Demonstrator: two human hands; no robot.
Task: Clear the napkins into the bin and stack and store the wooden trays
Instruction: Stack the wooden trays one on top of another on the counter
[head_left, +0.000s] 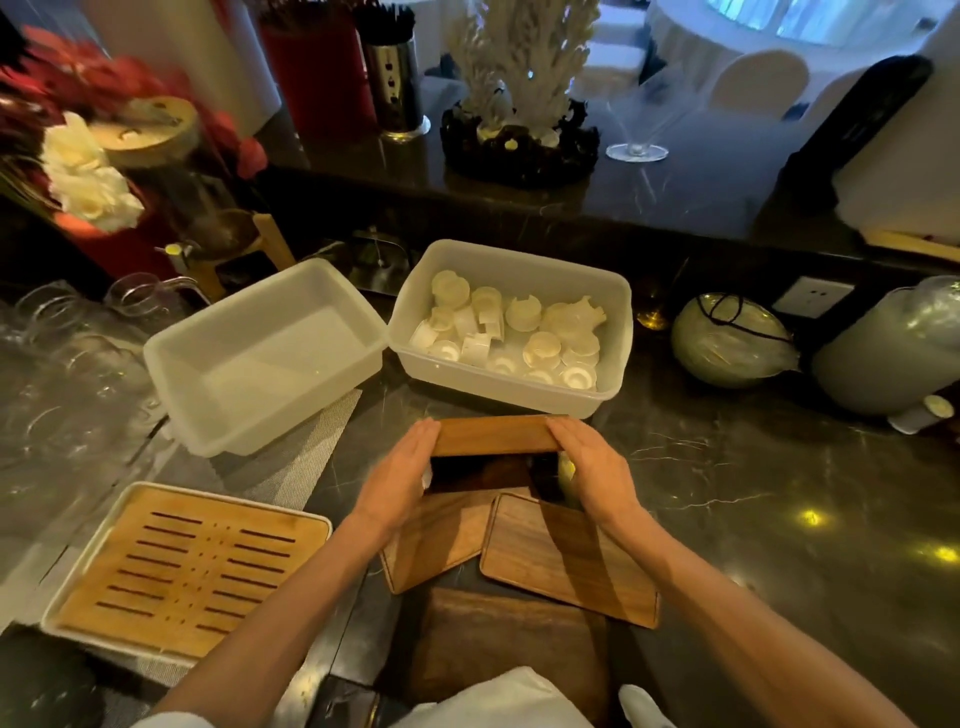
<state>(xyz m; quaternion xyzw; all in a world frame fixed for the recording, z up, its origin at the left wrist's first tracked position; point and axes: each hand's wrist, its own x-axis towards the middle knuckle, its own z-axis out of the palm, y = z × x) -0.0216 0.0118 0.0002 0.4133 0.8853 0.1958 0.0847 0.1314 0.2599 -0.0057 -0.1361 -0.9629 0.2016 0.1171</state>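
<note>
Head view: left hand and right hand, fingers straight, press flat against the short ends of a wooden tray, carrying it raised at centre frame. More wooden trays lie askew beneath. Bare marble counter spreads right. An empty plastic tub and a tub of white cups sit just above.

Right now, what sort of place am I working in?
Probably a restaurant or banquet hall's service counter: a dark stone counter, a plastic tub full of small white ceramic pieces, clear glasses crowded on the left, and white-covered chairs in the room beyond.
</note>
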